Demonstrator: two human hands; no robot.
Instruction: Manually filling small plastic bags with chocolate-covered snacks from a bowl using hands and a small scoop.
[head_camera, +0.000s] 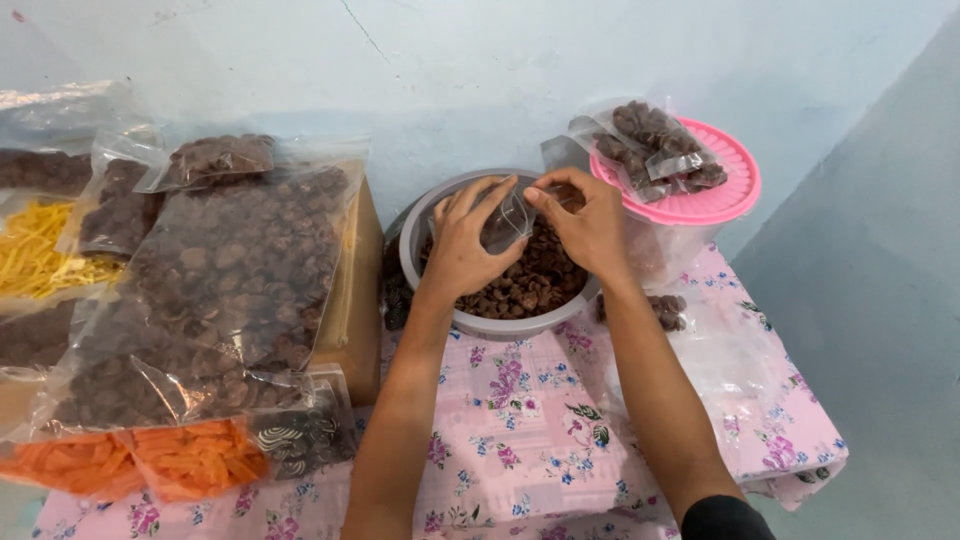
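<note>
Fingers (530, 196) of both hands pinch clear pouch (507, 222) above grey bowl (420, 240)

Both hands sit over the grey bowl (425, 262), the left hand (462, 250) and right hand (590, 228) pinching a small clear bag (507, 222) between them, so the bowl's mouth is mostly covered. To the left, no way through: a big bag of brown snacks (235, 280) leans on a cardboard box (350, 320) touching the bowl's side. To the right, the pink lid (725, 200) loaded with small filled bags (655, 150) crowds the far right corner, just beside the right hand. Crumpled clear plastic (720, 360) lies along the right edge. Open floral tablecloth (520, 430) shows near the front edge, between the forearms. Orange sticks in bags (150, 462) block the front left corner.
</note>
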